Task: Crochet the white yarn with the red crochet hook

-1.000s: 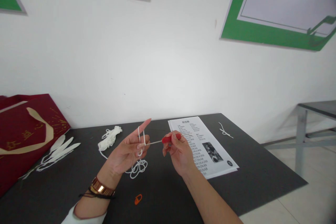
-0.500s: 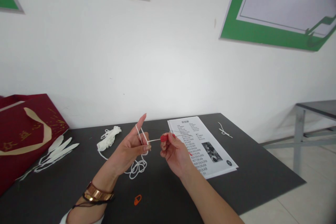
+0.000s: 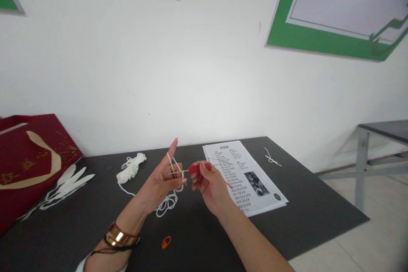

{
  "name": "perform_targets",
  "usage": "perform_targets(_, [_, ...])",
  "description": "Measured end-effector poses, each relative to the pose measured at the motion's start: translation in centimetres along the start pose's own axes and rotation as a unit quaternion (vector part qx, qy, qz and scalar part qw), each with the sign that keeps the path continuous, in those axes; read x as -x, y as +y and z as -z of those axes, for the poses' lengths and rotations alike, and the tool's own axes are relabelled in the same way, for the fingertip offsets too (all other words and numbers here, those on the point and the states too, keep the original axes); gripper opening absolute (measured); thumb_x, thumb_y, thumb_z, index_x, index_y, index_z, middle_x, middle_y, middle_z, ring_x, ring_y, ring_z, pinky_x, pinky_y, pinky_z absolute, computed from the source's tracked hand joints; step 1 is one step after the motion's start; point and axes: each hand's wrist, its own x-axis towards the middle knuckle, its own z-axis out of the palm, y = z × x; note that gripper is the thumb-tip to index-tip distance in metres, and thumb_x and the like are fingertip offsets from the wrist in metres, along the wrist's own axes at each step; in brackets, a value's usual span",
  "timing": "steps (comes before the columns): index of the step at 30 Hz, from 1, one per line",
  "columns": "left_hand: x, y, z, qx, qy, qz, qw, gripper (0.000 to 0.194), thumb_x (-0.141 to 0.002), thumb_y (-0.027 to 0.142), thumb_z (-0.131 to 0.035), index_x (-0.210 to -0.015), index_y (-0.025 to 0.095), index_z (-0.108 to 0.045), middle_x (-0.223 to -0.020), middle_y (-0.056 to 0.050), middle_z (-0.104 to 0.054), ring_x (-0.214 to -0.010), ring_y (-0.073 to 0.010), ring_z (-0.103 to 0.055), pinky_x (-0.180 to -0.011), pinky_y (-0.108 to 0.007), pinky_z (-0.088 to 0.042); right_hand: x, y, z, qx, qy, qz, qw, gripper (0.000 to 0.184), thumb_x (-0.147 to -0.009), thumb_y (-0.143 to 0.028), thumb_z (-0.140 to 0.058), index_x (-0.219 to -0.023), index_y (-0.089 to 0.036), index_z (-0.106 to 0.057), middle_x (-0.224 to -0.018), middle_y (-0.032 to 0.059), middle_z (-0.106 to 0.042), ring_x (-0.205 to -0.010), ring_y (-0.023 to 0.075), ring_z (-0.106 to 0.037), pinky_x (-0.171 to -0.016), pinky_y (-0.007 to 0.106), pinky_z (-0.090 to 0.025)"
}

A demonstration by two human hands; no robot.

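Observation:
White yarn (image 3: 172, 160) runs over the raised index finger of my left hand (image 3: 163, 180), whose thumb and other fingers pinch it. My right hand (image 3: 208, 185) is closed around the red handle of a crochet hook (image 3: 196, 168). The thin metal shaft points left, passing through the yarn strands in front of my left fingers. Below my left hand, loose coils of yarn (image 3: 166, 206) lie on the black table (image 3: 194, 238). A small white skein (image 3: 132, 167) sits left of my left hand. Near the front lies an orange stitch marker (image 3: 166, 242).
Printed sheets (image 3: 264, 202) lie right of my right hand, with a short tied piece of white yarn (image 3: 272, 159) beyond them. At the left stand a dark red gift bag (image 3: 38, 144) and white leaf-shaped pieces (image 3: 72, 179). A white wall (image 3: 204, 72) rises behind the table.
The crochet hook has moved left with my right hand, and its shaft now reaches past the yarn at my left fingers. My left hand stays nearly in place.

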Motion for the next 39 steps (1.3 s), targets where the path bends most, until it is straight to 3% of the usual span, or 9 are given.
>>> perform_targets(5, [-0.1,-0.4,0.5,0.024,-0.004,-0.01,1.0,0.094,-0.073,0.007,-0.067,-0.143,0.041,-0.015,-0.068,0.006,-0.048,-0.06,-0.0078,-0.048,-0.055,-0.021,-0.036,-0.1,0.2,0.1,-0.018,0.009,-0.012,1.0,0.02,-0.08,-0.033,-0.065,-0.083,-0.013,-0.067,-0.067,0.0016,-0.065,-0.055,0.0091,-0.056,-0.046,0.018,-0.05])
perform_targets(10, [-0.8,-1.4,1.3,0.075,0.029,-0.058,0.995,0.082,-0.069,0.007,-0.068,-0.141,0.021,-0.03,-0.069,0.002,-0.053,-0.06,-0.0091,-0.048,-0.056,-0.022,-0.038,-0.3,0.0,0.4,-0.043,-0.012,-0.031,0.999,0.022,-0.081,-0.034,-0.063,-0.078,-0.012,-0.067,-0.063,0.0011,-0.063,-0.051,0.0078,-0.054,-0.045,0.017,-0.049])
perform_targets(13, [-1.0,-1.6,1.5,0.074,0.038,-0.058,0.995,0.078,-0.069,0.007,-0.068,-0.139,0.016,-0.035,-0.069,0.001,-0.054,-0.061,-0.0093,-0.049,-0.056,-0.022,-0.038,-0.3,0.0,0.6,-0.06,-0.024,-0.037,0.997,0.021,-0.082,-0.032,-0.062,-0.079,-0.012,-0.067,-0.063,0.0011,-0.063,-0.051,0.0076,-0.054,-0.046,0.017,-0.049])
perform_targets(16, [-0.7,-1.2,1.0,0.064,0.04,-0.059,0.995,0.082,-0.072,0.008,-0.067,-0.142,0.025,-0.029,-0.07,0.003,-0.052,-0.061,-0.0088,-0.049,-0.055,-0.022,-0.038,-0.4,0.1,0.7,-0.068,-0.018,-0.037,0.997,0.02,-0.082,-0.031,-0.062,-0.082,-0.012,-0.067,-0.064,0.001,-0.063,-0.052,0.0078,-0.055,-0.046,0.017,-0.05])
perform_targets(19, [-0.3,-0.6,0.3,0.046,0.006,-0.031,0.998,0.096,-0.073,0.007,-0.067,-0.143,0.042,-0.011,-0.068,0.006,-0.048,-0.06,-0.0088,-0.049,-0.055,-0.022,-0.036,-0.4,0.1,0.6,-0.067,0.001,-0.035,0.997,0.019,-0.081,-0.031,-0.064,-0.083,-0.013,-0.067,-0.066,0.0009,-0.064,-0.053,0.0076,-0.056,-0.047,0.017,-0.051])
perform_targets(21, [-0.1,-0.2,-0.1,0.038,-0.012,-0.009,0.999,0.099,-0.073,0.008,-0.067,-0.142,0.045,-0.006,-0.066,0.006,-0.046,-0.06,-0.0085,-0.049,-0.055,-0.022,-0.035,-0.3,0.1,0.5,-0.06,0.007,-0.032,0.998,0.019,-0.081,-0.031,-0.064,-0.083,-0.013,-0.067,-0.067,0.001,-0.064,-0.054,0.0076,-0.056,-0.048,0.017,-0.052])
perform_targets(26, [0.1,0.1,-0.2,0.041,-0.01,0.002,0.999,0.1,-0.072,0.009,-0.068,-0.141,0.048,-0.007,-0.067,0.007,-0.044,-0.059,-0.0077,-0.047,-0.055,-0.022,-0.034,-0.2,0.2,0.3,-0.043,-0.002,-0.025,0.999,0.02,-0.082,-0.033,-0.062,-0.085,-0.013,-0.067,-0.068,0.0012,-0.064,-0.056,0.0086,-0.057,-0.049,0.018,-0.053])
perform_targets(30, [0.0,-0.1,-0.3,0.007,0.029,0.008,1.0,0.099,-0.071,0.012,-0.07,-0.141,0.048,-0.01,-0.07,0.006,-0.047,-0.06,-0.0069,-0.047,-0.057,-0.022,-0.035,-0.2,0.1,0.4,-0.033,-0.006,-0.02,0.999,0.02,-0.082,-0.033,-0.062,-0.083,-0.013,-0.066,-0.067,0.0013,-0.064,-0.055,0.0089,-0.056,-0.048,0.019,-0.052])
perform_targets(39, [-0.2,-0.2,-0.5,-0.116,0.024,-0.03,0.993,0.079,-0.072,0.021,-0.069,-0.14,0.032,-0.031,-0.081,0.002,-0.055,-0.072,-0.0123,-0.054,-0.064,-0.025,-0.042,-0.2,-0.1,0.4,-0.023,-0.008,-0.007,1.0,0.02,-0.082,-0.035,-0.062,-0.082,-0.015,-0.066,-0.068,0.0012,-0.062,-0.056,0.0101,-0.054,-0.045,0.021,-0.049])
